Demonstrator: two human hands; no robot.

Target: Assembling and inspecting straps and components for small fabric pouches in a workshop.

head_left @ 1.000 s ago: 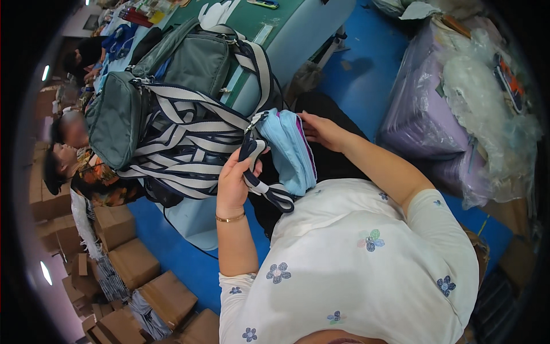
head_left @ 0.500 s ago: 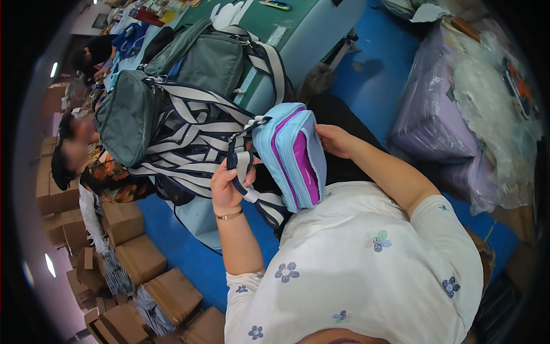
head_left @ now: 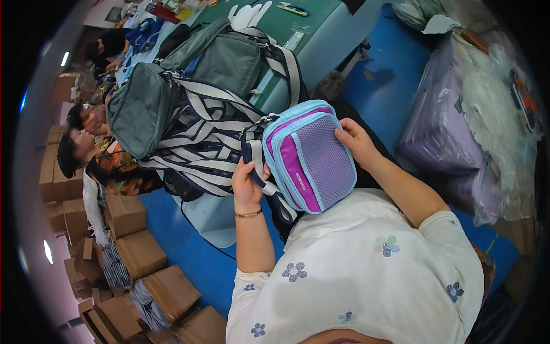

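A small light-blue and purple bag (head_left: 323, 157) with a mesh panel is tilted in front of my lap, its panelled face turned up toward me. My right hand (head_left: 356, 140) grips its upper right edge, thumb on the mesh. With my left hand (head_left: 247, 180) I hold the navy-and-white webbing strap (head_left: 256, 150) beside the bag's left edge; some of those fingers are hidden behind the strap. A metal clip (head_left: 269, 117) joins the strap to the bag's top corner. More striped straps (head_left: 200, 137) lie tangled to the left.
Grey-green bags (head_left: 140, 109) lie on the green-topped table (head_left: 321, 26), with thread snips (head_left: 294, 8) and a white glove (head_left: 250, 15) behind them. Plastic-wrapped lilac sheets (head_left: 441, 132) stand at right. Cardboard boxes (head_left: 143, 254) stack at lower left. Other people (head_left: 114, 166) sit at far left.
The bag has turned from showing its narrow zipped side to showing its wide mesh face. My right hand has shifted along with its edge; my left still holds the strap.
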